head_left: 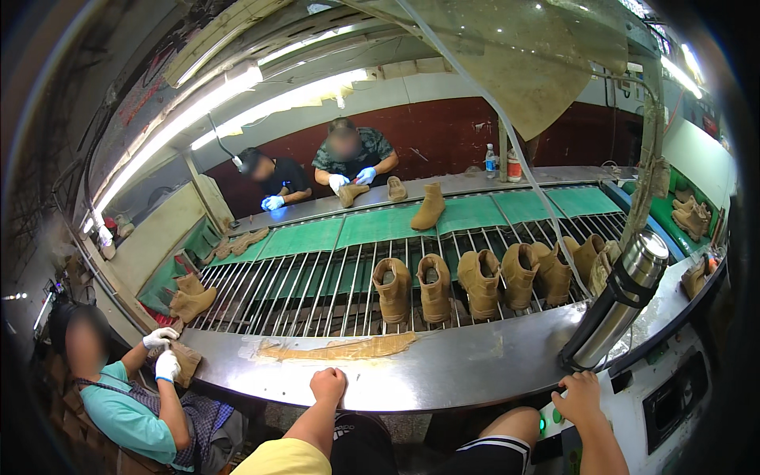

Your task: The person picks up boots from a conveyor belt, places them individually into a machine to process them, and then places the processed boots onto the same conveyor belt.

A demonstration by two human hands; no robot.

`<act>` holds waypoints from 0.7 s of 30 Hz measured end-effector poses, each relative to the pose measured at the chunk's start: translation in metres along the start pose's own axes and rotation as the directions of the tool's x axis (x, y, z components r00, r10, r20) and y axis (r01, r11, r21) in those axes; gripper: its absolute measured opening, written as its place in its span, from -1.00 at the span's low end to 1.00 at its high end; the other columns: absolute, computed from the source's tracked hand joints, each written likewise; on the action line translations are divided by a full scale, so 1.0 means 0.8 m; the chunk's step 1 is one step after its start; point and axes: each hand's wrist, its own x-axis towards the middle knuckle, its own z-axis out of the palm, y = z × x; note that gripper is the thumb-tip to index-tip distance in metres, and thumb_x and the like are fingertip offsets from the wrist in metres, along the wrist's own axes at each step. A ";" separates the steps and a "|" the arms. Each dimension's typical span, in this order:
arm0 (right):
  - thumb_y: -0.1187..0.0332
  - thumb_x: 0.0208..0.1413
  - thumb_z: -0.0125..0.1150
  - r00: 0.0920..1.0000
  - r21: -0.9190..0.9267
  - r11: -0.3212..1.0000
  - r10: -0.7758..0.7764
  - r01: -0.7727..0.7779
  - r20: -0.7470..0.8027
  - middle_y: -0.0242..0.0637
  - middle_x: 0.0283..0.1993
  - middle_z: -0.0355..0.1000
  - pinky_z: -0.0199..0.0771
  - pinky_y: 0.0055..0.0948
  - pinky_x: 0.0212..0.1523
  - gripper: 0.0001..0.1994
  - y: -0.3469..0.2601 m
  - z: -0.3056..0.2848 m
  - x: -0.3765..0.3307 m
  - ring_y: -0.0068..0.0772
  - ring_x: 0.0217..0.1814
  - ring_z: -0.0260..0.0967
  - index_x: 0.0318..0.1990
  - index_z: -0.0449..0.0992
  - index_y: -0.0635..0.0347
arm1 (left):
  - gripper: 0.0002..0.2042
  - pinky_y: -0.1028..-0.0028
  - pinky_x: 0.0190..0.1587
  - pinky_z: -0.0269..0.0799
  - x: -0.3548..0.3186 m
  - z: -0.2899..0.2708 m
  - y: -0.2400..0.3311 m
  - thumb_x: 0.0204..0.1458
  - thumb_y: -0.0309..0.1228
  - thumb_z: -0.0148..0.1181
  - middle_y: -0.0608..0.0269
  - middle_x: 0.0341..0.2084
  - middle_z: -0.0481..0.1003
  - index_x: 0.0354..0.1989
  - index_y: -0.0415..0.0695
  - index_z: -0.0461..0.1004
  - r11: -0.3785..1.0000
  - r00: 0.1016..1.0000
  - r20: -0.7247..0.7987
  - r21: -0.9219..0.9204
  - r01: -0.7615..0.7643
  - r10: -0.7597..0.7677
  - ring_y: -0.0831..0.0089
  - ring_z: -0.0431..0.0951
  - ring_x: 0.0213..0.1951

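Note:
My left hand (328, 386) rests in a loose fist at the front edge of the metal table (467, 360), with no object visible in it. Just beyond it a strip of tan tape or paper (340, 347) lies stuck along the tabletop. My right hand (579, 396), empty and with its fingers apart, is at the table edge beside the control panel's green buttons (557, 416). A steel thermos (617, 305) with a black strap leans close to that hand. Behind the table, several tan ankle boots (434, 289) stand upright in a row on the metal rollers.
Green belt sections (372, 226) run behind the rollers, carrying a single tan boot (429, 207). Two gloved people work at the far bench (459, 184). At the left, a gloved person in a teal shirt (131, 416) holds a boot. A post (640, 170) stands at right.

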 end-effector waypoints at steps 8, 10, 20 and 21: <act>0.22 -0.31 0.34 1.000 0.031 0.999 -0.012 0.013 -0.012 -0.27 -0.43 0.41 0.24 -0.21 0.04 -0.79 0.002 0.002 -0.001 -0.15 -0.18 0.32 -0.51 0.54 0.10 | -0.71 0.18 -0.34 0.43 0.000 -0.001 0.001 -0.05 -0.24 0.07 0.08 -0.65 0.51 -0.68 -0.14 0.54 1.000 1.000 0.003 0.012 -0.013 0.013 0.09 0.51 -0.47; 0.22 -0.32 0.34 1.000 0.030 0.999 -0.016 0.016 -0.017 -0.27 -0.43 0.41 0.24 -0.20 0.04 -0.79 0.001 0.002 -0.001 -0.14 -0.17 0.32 -0.51 0.54 0.10 | -0.70 0.18 -0.34 0.43 0.000 -0.004 0.001 -0.05 -0.24 0.07 0.08 -0.65 0.51 -0.68 -0.14 0.54 1.000 1.000 -0.001 0.009 -0.008 0.008 0.09 0.51 -0.47; 0.24 -0.32 0.34 0.999 0.033 0.999 -0.029 0.031 -0.040 -0.26 -0.44 0.39 0.24 -0.21 0.04 -0.79 -0.001 0.001 -0.002 -0.12 -0.17 0.31 -0.51 0.53 0.11 | -0.71 0.17 -0.33 0.42 -0.001 -0.002 -0.005 -0.05 -0.24 0.08 0.06 -0.66 0.50 -0.68 -0.14 0.54 1.000 1.000 -0.010 0.008 -0.003 0.003 0.09 0.50 -0.46; 0.24 -0.33 0.34 0.999 0.035 0.999 -0.028 0.030 -0.040 -0.27 -0.44 0.39 0.25 -0.21 0.03 -0.80 -0.001 0.001 -0.001 -0.12 -0.17 0.31 -0.51 0.53 0.11 | -0.71 0.17 -0.33 0.42 -0.001 -0.001 -0.004 -0.05 -0.24 0.08 0.06 -0.66 0.50 -0.68 -0.14 0.54 1.000 1.000 -0.005 0.008 -0.005 0.005 0.09 0.50 -0.46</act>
